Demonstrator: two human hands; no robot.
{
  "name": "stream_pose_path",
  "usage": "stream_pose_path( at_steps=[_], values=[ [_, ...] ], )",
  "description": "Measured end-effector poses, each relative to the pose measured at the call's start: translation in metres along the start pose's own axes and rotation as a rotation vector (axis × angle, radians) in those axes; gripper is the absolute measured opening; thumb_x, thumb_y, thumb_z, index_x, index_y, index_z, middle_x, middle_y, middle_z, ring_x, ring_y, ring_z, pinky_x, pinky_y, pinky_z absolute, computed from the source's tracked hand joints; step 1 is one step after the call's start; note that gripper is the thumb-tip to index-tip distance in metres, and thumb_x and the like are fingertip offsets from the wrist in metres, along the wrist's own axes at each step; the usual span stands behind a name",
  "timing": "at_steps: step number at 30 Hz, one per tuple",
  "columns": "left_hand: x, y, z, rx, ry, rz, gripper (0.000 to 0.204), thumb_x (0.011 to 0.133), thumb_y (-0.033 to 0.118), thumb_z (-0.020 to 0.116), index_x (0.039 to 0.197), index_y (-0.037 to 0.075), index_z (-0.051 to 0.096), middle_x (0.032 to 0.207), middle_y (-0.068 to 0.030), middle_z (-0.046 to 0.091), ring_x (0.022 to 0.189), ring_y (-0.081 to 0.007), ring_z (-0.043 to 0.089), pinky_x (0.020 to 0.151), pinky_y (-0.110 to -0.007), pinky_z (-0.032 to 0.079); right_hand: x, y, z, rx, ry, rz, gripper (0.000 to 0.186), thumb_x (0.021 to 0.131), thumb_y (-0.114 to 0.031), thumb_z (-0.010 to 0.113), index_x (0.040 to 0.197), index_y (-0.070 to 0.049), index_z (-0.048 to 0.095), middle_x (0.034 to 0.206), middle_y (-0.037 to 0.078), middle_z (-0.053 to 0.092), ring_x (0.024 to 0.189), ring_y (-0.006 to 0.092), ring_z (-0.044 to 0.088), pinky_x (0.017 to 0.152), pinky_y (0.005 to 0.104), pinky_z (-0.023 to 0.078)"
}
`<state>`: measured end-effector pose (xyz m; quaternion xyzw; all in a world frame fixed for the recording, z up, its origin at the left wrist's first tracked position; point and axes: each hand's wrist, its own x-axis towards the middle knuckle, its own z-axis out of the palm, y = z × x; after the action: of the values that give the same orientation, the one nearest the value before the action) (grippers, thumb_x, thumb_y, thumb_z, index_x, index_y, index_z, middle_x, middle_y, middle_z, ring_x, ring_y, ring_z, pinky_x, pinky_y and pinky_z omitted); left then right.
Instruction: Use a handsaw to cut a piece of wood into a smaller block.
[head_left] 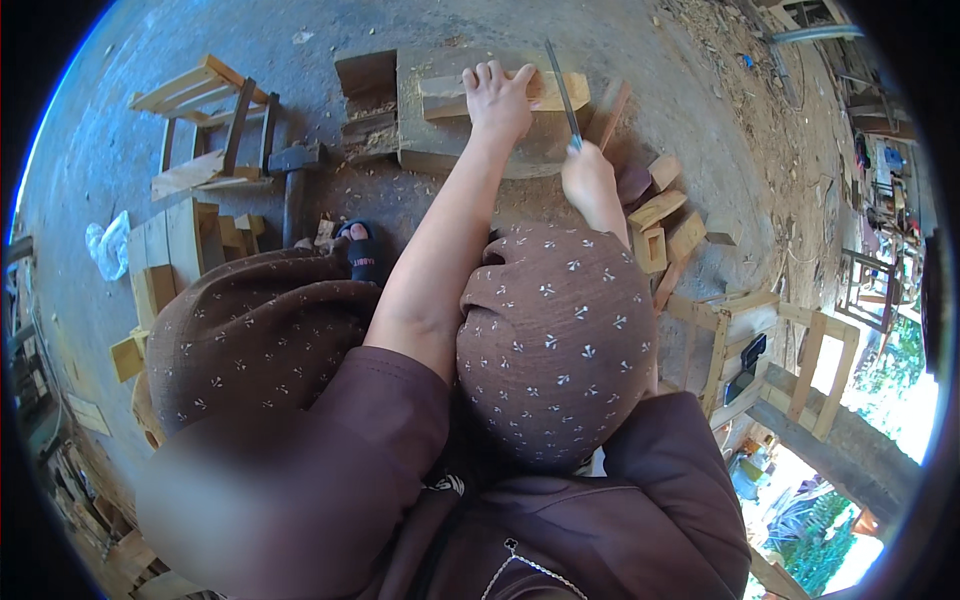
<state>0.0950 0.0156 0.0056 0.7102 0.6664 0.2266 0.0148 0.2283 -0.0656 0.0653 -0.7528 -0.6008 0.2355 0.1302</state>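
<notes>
A pale, elongated wooden block [446, 98] lies across a wide, low wooden base [435, 148] in front of me. My left hand [498, 100] rests on top of the block, its fingers bent over the far edge and the thumb spread to the right. In my right hand [590, 178] is a long, narrow metal blade [560, 85], gripped at its near end. The blade points away from me and passes over the block's right part, right of my left hand. Whether its edge touches the wood I cannot tell.
A hammer [295, 185] stands head up by my foot. Left are a small slatted wooden stool [205, 95], wood pieces [180, 240] and a plastic bag [108, 247]. Several cut blocks [655, 215] lie right of my right hand. Near my right knee stands a wooden frame [735, 330].
</notes>
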Motion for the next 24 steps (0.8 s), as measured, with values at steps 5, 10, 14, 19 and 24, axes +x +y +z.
stream_pose_path(
  at_steps=[5,10,14,19,24],
  values=[
    [-0.007,0.0,0.007,0.022,0.066,0.013,0.048,0.081,0.038,0.068,0.126,0.03,0.054,0.102,-0.0102,0.054,0.104,-0.0293,0.048,0.092,-0.046,0.029,-0.035,0.005,-0.01,-0.083,-0.033,0.146,0.028,0.095,-0.022,0.045,0.102,0.001,0.06,0.1,0.031,0.062,0.101,0.0468,0.058,0.085,0.0513,0.047],
    [0.0,0.004,0.008,0.019,0.076,0.019,0.045,0.082,0.039,0.067,0.124,0.031,0.055,0.1,-0.0094,0.055,0.103,-0.0287,0.048,0.092,-0.045,0.028,0.037,-0.014,0.001,-0.109,-0.035,0.046,0.028,0.09,-0.019,0.049,0.106,0.002,0.06,0.103,0.03,0.063,0.104,0.0445,0.059,0.088,0.0494,0.048],
    [0.001,0.01,0.007,-0.067,0.064,-0.022,0.044,0.078,0.037,0.071,0.12,0.031,0.057,0.103,-0.0099,0.054,0.106,-0.0292,0.047,0.097,-0.047,0.027,0.073,-0.031,0.003,-0.137,-0.09,0.118,0.03,0.089,-0.018,0.05,0.108,0.003,0.06,0.105,0.03,0.063,0.106,0.0437,0.059,0.089,0.0487,0.048],
    [-0.003,-0.001,0.008,-0.043,0.042,-0.05,0.045,0.078,0.039,0.072,0.12,0.03,0.057,0.107,-0.011,0.055,0.11,-0.0291,0.046,0.099,-0.046,0.026,0.032,-0.016,0.006,-0.061,-0.026,0.01,0.029,0.091,-0.018,0.049,0.108,0.002,0.06,0.105,0.03,0.062,0.105,0.0434,0.059,0.089,0.0481,0.048],
    [-0.002,0.004,0.001,-0.027,0.042,-0.038,0.046,0.079,0.039,0.071,0.121,0.029,0.057,0.107,-0.012,0.055,0.109,-0.0298,0.047,0.099,-0.046,0.027,-0.045,0.012,-0.008,-0.128,-0.003,0.104,0.027,0.095,-0.021,0.044,0.107,-0.002,0.058,0.098,0.029,0.063,0.099,0.0457,0.059,0.082,0.0514,0.048]
  ],
)
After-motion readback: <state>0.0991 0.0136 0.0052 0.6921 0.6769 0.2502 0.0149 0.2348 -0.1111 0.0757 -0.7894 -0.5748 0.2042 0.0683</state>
